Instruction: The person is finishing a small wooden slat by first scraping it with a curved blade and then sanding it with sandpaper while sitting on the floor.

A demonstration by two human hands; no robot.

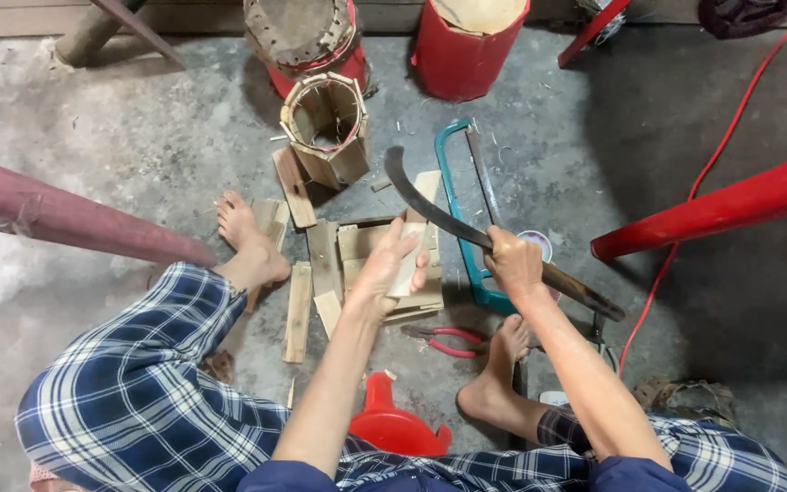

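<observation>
- Left hand (383,270) grasps a flat pale wooden slat (414,239), upright over the wood pile (357,264) at centre.
- Right hand (512,262) clenches a curved dark machete (430,208), blade touching the slat.
- Hollow octagonal wooden-slat container (326,128) lies farther off, interior unclear.

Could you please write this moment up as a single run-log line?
left hand: holds wood slat upright | right hand: grips curved knife, blade on slat | nearby: hacksaw, pliers
</observation>
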